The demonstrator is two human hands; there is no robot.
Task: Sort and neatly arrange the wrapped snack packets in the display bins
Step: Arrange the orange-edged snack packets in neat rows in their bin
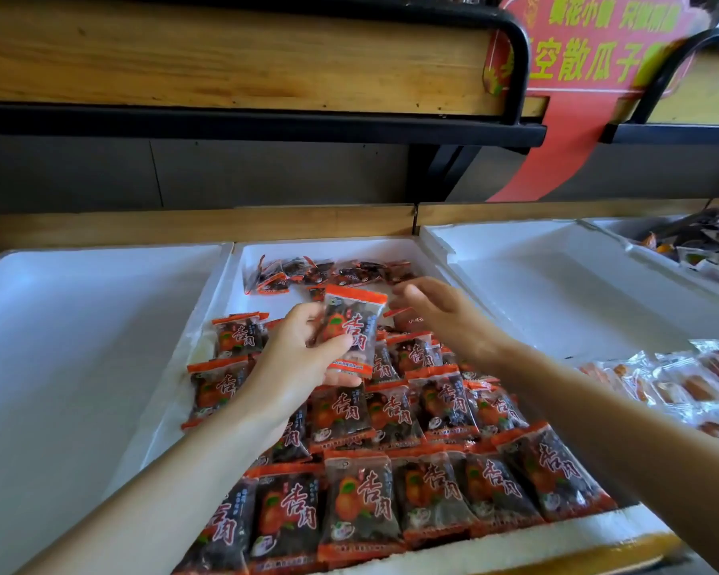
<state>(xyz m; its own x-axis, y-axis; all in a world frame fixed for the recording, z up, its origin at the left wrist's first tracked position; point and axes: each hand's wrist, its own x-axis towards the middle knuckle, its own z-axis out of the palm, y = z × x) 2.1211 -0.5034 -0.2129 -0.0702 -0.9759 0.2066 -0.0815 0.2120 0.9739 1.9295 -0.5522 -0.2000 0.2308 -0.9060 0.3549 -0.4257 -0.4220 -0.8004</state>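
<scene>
Two hands: both over the middle bin [234, 292], which serves as reference for everything below.
left hand [304, 350]: above the bin's centre, clamped on one packet, thumb across the printed face, fingers behind.
held packet [351, 329]: lifted clear of the stock, label toward the camera, long axis running front-to-back of the bin, orange seals at both ends. Grip sits on its lower half; the upper half is free.
right hand [432, 309]: right of bin centre, fingers extended and loosely apart, holding nothing. Fingertips just beside the packet's upper right corner; cannot tell if they touch.
Key relation: the packet lies directly left of the right hand, free end nearest it. The right hand is the one placed to take or steady that end.
arranged rows [391, 491]: fill the bin's front and middle, overlapping like shingles, labels up, same long axis as the held packet.
loose heap [328, 271]: against the bin's back wall, unsorted, mixed angles.
bare strip [266, 302]: white floor between heap and rows, toward the bin's left wall. Likely the next slot.
Step (judgement): mid-placement, extending the rows backward; back third not yet done.
Clearance: open air above the bin. The upper shelf [225, 56] and red sign [590, 47] sit beyond the back wall, well apart from the hands.
Edges: the left wall looks chipped near the rows. Forearms cross low over the front rows, so sleeve drag could skew them.
left bin [79, 325]: no packets visible.
right bin [557, 284]: clear-wrapped packets [661, 379] toward its front.
</scene>
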